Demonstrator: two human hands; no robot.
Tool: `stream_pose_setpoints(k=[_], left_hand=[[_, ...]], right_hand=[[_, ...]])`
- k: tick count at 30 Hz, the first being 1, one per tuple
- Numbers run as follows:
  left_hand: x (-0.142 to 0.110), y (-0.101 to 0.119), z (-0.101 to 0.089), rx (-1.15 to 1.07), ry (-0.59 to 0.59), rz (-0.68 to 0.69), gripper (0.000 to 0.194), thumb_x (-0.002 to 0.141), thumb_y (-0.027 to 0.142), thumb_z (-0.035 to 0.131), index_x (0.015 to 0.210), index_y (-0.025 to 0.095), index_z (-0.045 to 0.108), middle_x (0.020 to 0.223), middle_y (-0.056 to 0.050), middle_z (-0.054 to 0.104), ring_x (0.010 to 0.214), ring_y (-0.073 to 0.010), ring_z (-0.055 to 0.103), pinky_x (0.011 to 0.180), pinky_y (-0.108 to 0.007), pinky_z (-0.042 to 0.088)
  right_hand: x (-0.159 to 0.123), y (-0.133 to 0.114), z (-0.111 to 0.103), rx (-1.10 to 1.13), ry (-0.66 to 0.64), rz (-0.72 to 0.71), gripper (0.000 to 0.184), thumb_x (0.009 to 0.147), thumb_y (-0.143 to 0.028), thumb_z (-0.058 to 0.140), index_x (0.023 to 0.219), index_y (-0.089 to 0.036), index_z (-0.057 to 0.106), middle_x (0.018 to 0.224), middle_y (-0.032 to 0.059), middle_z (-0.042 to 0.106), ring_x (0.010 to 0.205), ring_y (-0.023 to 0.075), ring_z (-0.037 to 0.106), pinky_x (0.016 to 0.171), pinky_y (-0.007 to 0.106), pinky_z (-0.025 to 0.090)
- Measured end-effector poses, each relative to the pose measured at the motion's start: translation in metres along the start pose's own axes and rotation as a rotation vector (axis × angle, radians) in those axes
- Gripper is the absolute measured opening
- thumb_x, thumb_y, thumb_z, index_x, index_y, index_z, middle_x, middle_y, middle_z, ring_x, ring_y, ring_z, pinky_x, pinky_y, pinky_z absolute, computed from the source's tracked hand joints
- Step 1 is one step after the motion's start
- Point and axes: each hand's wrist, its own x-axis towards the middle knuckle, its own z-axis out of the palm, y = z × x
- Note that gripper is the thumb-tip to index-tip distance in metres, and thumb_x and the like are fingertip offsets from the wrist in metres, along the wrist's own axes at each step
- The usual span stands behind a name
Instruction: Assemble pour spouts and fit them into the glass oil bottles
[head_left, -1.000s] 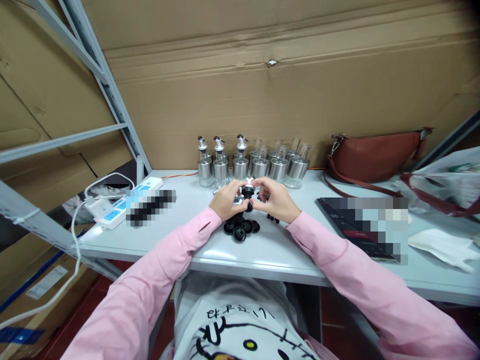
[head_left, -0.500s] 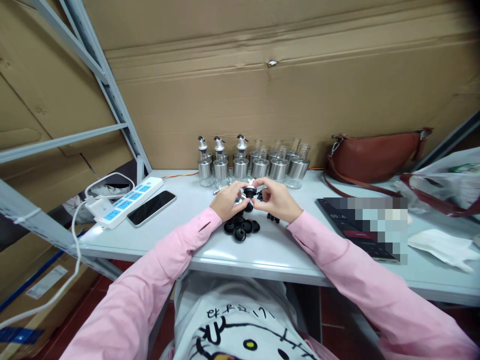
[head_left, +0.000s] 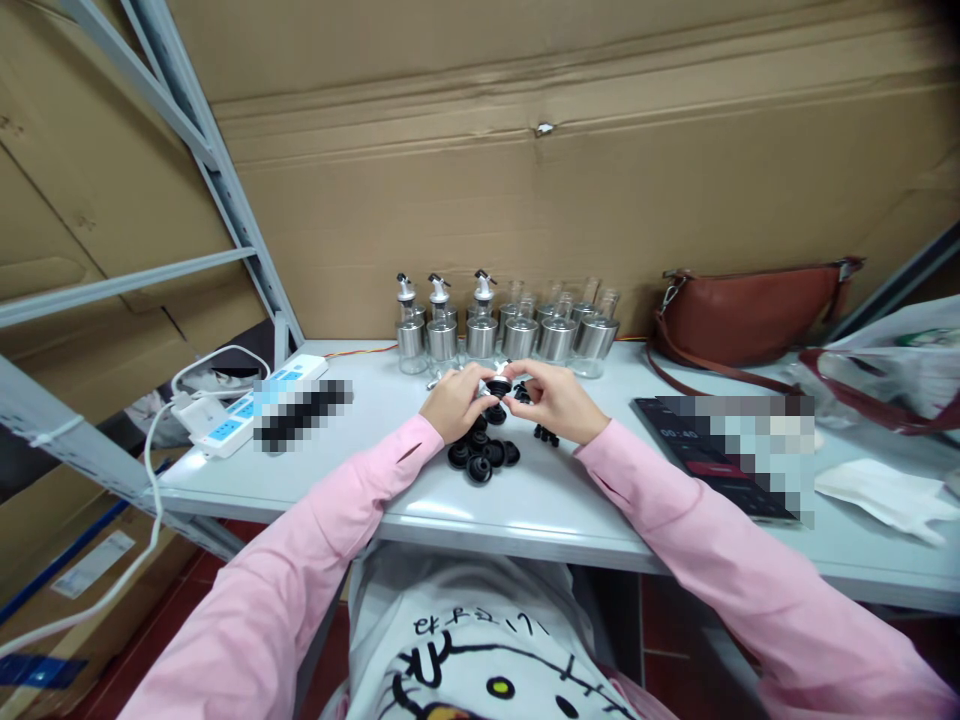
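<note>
My left hand [head_left: 452, 402] and my right hand [head_left: 550, 398] meet above the white table [head_left: 540, 500], both pinching one small black and silver pourer cap [head_left: 496, 385] between their fingertips. Just below the hands lies a pile of several black round caps [head_left: 481, 456]. A few tiny black pieces [head_left: 547, 435] lie beside my right wrist. Behind the hands stands a row of steel and glass oil bottles [head_left: 501, 328]; the three on the left carry pourer tops, the others stand without tops.
A white power strip [head_left: 241, 408] with its cable and a blurred flat object [head_left: 301, 411] lie at the left. A brown leather bag [head_left: 750, 310], a dark box [head_left: 720, 445], a plastic bag [head_left: 892, 375] and white paper [head_left: 877, 490] sit at the right. Cardboard backs the table.
Both hands have stayed in place, only turning the cap slightly between the fingertips. Nothing else moved.
</note>
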Motion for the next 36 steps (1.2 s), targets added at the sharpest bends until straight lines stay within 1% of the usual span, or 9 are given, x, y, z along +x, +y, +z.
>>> stream_pose_setpoints(k=[6, 11, 14, 18, 22, 25, 29, 33, 36], left_hand=[[0.000, 0.000, -0.001, 0.006, -0.023, 0.009, 0.024, 0.089, 0.028, 0.046, 0.109, 0.015, 0.050, 0.102, -0.008, 0.060, 0.090, -0.0193, 0.057, 0.081, -0.032, 0.038], [-0.001, -0.001, -0.002, 0.061, -0.039, 0.047, 0.031, 0.089, 0.032, 0.046, 0.116, 0.016, 0.050, 0.109, -0.009, 0.060, 0.101, -0.0213, 0.054, 0.082, -0.033, 0.038], [-0.001, -0.004, -0.002, 0.083, -0.032, 0.056, 0.035, 0.091, 0.036, 0.043, 0.120, 0.016, 0.049, 0.111, -0.009, 0.060, 0.103, -0.0210, 0.054, 0.083, -0.033, 0.038], [0.000, -0.006, -0.001, 0.078, -0.030, 0.044, 0.039, 0.093, 0.039, 0.037, 0.124, 0.017, 0.046, 0.111, -0.009, 0.059, 0.103, -0.0208, 0.054, 0.084, -0.033, 0.038], [0.000, -0.003, -0.002, -0.023, -0.026, 0.001, 0.046, 0.089, 0.041, 0.044, 0.127, 0.016, 0.040, 0.110, -0.009, 0.058, 0.090, -0.0186, 0.057, 0.079, -0.031, 0.040], [0.001, 0.001, -0.003, -0.061, -0.011, -0.031, 0.036, 0.087, 0.038, 0.046, 0.115, 0.015, 0.046, 0.103, -0.008, 0.059, 0.084, -0.0179, 0.057, 0.077, -0.031, 0.040], [0.001, 0.005, -0.005, -0.057, -0.044, -0.047, 0.022, 0.086, 0.034, 0.044, 0.097, 0.017, 0.051, 0.089, -0.005, 0.059, 0.079, -0.0175, 0.056, 0.074, -0.031, 0.039], [0.001, 0.005, -0.007, -0.059, -0.090, -0.035, 0.020, 0.085, 0.035, 0.042, 0.088, 0.017, 0.050, 0.082, -0.003, 0.056, 0.077, -0.0172, 0.054, 0.073, -0.030, 0.038], [0.001, 0.004, -0.007, -0.065, -0.114, -0.019, 0.020, 0.083, 0.035, 0.040, 0.085, 0.017, 0.049, 0.080, -0.003, 0.055, 0.074, -0.0171, 0.052, 0.072, -0.030, 0.039]], right_hand=[[0.000, 0.005, 0.001, -0.001, -0.022, 0.020, 0.018, 0.069, -0.027, 0.060, 0.084, -0.019, 0.054, 0.054, -0.0060, 0.048, 0.042, 0.0080, 0.036, 0.049, 0.023, 0.031], [-0.001, 0.011, 0.005, 0.091, -0.063, 0.095, 0.026, 0.068, -0.034, 0.061, 0.087, -0.019, 0.050, 0.072, 0.0000, 0.062, 0.043, 0.0087, 0.045, 0.047, 0.023, 0.036], [-0.001, 0.010, 0.006, 0.143, -0.059, 0.114, 0.029, 0.070, -0.036, 0.060, 0.091, -0.020, 0.049, 0.081, 0.0027, 0.065, 0.047, 0.0102, 0.051, 0.048, 0.024, 0.040], [0.000, 0.008, 0.006, 0.163, -0.065, 0.121, 0.029, 0.074, -0.034, 0.057, 0.097, -0.020, 0.051, 0.074, 0.0020, 0.066, 0.049, 0.0121, 0.056, 0.053, 0.026, 0.044], [0.001, 0.006, 0.005, 0.279, -0.040, 0.170, 0.025, 0.071, -0.033, 0.059, 0.090, -0.020, 0.048, 0.064, 0.0001, 0.065, 0.052, 0.0141, 0.059, 0.053, 0.026, 0.044], [0.001, 0.006, 0.006, 0.470, -0.034, 0.224, 0.026, 0.068, -0.029, 0.061, 0.083, -0.021, 0.040, 0.063, -0.0015, 0.064, 0.058, 0.0148, 0.061, 0.053, 0.024, 0.043], [0.001, 0.007, 0.008, 0.636, -0.103, 0.247, 0.028, 0.068, -0.025, 0.060, 0.086, -0.022, 0.038, 0.067, -0.0023, 0.064, 0.064, 0.0145, 0.063, 0.056, 0.024, 0.044], [0.000, 0.008, 0.009, 0.619, -0.199, 0.240, 0.029, 0.070, -0.024, 0.058, 0.095, -0.021, 0.043, 0.072, -0.0004, 0.065, 0.068, 0.0149, 0.063, 0.061, 0.026, 0.046], [-0.001, 0.009, 0.009, 0.528, -0.227, 0.221, 0.028, 0.070, -0.025, 0.057, 0.095, -0.020, 0.046, 0.070, 0.0000, 0.064, 0.068, 0.0158, 0.062, 0.062, 0.028, 0.046]])
